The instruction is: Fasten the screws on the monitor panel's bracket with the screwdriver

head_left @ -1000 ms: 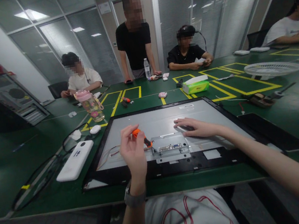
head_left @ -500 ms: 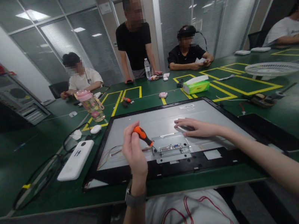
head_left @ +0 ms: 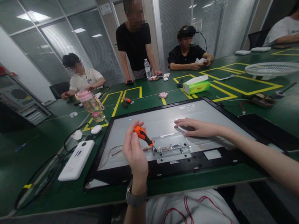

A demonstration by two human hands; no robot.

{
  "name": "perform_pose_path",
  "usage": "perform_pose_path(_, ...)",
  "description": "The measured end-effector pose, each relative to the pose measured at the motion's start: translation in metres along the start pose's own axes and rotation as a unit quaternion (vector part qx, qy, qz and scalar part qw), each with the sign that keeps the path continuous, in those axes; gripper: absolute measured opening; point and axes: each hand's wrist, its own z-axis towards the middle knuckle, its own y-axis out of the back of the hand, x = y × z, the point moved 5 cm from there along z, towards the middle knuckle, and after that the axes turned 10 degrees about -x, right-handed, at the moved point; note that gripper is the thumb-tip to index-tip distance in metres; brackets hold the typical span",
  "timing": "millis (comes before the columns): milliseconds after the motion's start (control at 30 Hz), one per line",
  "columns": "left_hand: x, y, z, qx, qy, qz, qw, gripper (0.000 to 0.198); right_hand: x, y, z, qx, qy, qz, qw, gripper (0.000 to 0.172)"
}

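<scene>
My left hand (head_left: 135,150) is closed around the handle of an orange and black screwdriver (head_left: 143,135). The screwdriver tilts down to the right, its tip by the left end of a metal bracket (head_left: 171,140) with a row of ports. That bracket sits on the grey back of a flat display panel (head_left: 155,114) with a black frame, lying on the table. My right hand (head_left: 197,127) rests flat on the panel, right of the bracket, fingers stretched out and holding nothing. Thin wires (head_left: 111,155) run from the left to the bracket.
Left of the panel lie a white power bank (head_left: 76,160) and a looped black cable (head_left: 36,186). A pink-lidded bottle (head_left: 92,106) and a tissue pack (head_left: 196,85) stand beyond it. At right are a black slab (head_left: 273,132) and a caliper-like tool (head_left: 262,99). Several people are across the table.
The fingers of my left hand have shifted slightly on the screwdriver handle, opening a little at the top. My right hand and the panel stay where they were.
</scene>
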Motion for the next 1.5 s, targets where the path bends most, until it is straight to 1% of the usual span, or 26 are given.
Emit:
perform_pose_path(67,0.0007,0.0001,-0.0006,0.002,0.010,-0.006,1.000,0.026,-0.0002,0.0000,0.0000,-0.001,0.000,0.001,1.000,0.062)
perform_pose_path(200,-0.0055,0.0001,0.0015,-0.007,-0.075,0.037,0.996,0.014,0.0000,0.0003,0.0001,-0.003,0.000,-0.001,1.000,0.063)
perform_pose_path(267,-0.0064,0.0007,0.0028,-0.017,-0.095,0.052,0.994,0.014,0.0001,0.0002,0.0002,-0.005,0.000,0.000,1.000,0.062)
perform_pose_path(333,-0.0045,0.0016,0.0034,-0.022,-0.077,0.045,0.996,0.014,-0.0004,-0.0001,0.0003,-0.006,0.000,0.002,1.000,0.061)
perform_pose_path(433,-0.0003,0.0030,0.0029,-0.025,-0.024,0.020,0.999,0.026,-0.0017,-0.0006,0.0005,-0.010,0.002,0.005,1.000,0.062)
perform_pose_path(467,0.0002,0.0035,0.0026,-0.028,-0.016,0.019,0.999,0.028,-0.0022,-0.0008,0.0006,-0.010,0.003,0.006,1.000,0.062)
perform_pose_path(533,-0.0010,0.0034,0.0023,-0.028,-0.026,0.030,0.999,0.022,-0.0027,-0.0010,0.0006,-0.009,0.005,0.008,1.000,0.063)
perform_pose_path(600,-0.0040,0.0027,0.0025,-0.031,-0.057,0.047,0.997,0.015,-0.0027,-0.0007,0.0005,-0.007,0.005,0.007,1.000,0.062)
perform_pose_path(667,-0.0061,0.0022,0.0027,-0.036,-0.081,0.062,0.994,0.014,-0.0022,-0.0003,0.0004,-0.006,0.004,0.006,1.000,0.061)
perform_pose_path(700,-0.0062,0.0024,0.0029,-0.041,-0.083,0.065,0.994,0.014,-0.0020,-0.0001,0.0003,-0.005,0.003,0.006,1.000,0.060)
perform_pose_path(733,-0.0055,0.0029,0.0030,-0.047,-0.075,0.062,0.994,0.015,-0.0017,0.0001,0.0003,-0.005,0.002,0.005,1.000,0.061)
perform_pose_path(833,-0.0005,0.0051,0.0031,-0.059,-0.019,0.025,0.998,0.025,-0.0011,0.0003,0.0002,-0.004,0.001,0.005,1.000,0.062)
perform_pose_path(900,0.0012,0.0058,0.0030,-0.060,-0.004,0.014,0.998,0.026,-0.0006,0.0003,0.0002,-0.004,0.001,0.005,1.000,0.061)
perform_pose_path(1000,-0.0011,0.0050,0.0031,-0.048,-0.037,0.035,0.998,0.018,0.0000,0.0001,0.0003,-0.003,0.002,0.002,1.000,0.062)
perform_pose_path(1100,-0.0045,0.0046,0.0027,-0.041,-0.075,0.044,0.995,0.017,-0.0002,-0.0002,0.0004,-0.004,0.003,-0.001,1.000,0.062)
perform_pose_path(1167,-0.0040,0.0045,0.0022,-0.037,-0.068,0.035,0.996,0.020,-0.0008,-0.0004,0.0004,-0.004,0.003,0.000,1.000,0.062)
perform_pose_path(1233,-0.0014,0.0044,0.0019,-0.033,-0.040,0.024,0.998,0.025,-0.0017,-0.0004,0.0005,-0.006,0.003,0.003,1.000,0.062)
perform_pose_path(1300,-0.0002,0.0048,0.0021,-0.039,-0.027,0.026,0.999,0.024,-0.0024,-0.0004,0.0006,-0.008,0.002,0.003,1.000,0.063)
perform_pose_path(1400,-0.0030,0.0058,0.0034,-0.057,-0.059,0.039,0.996,0.016,-0.0029,-0.0005,0.0007,-0.006,0.001,0.002,1.000,0.063)
perform_pose_path(1500,-0.0048,0.0061,0.0046,-0.068,-0.081,0.044,0.993,0.016,-0.0025,-0.0006,0.0006,-0.003,0.000,-0.001,1.000,0.063)
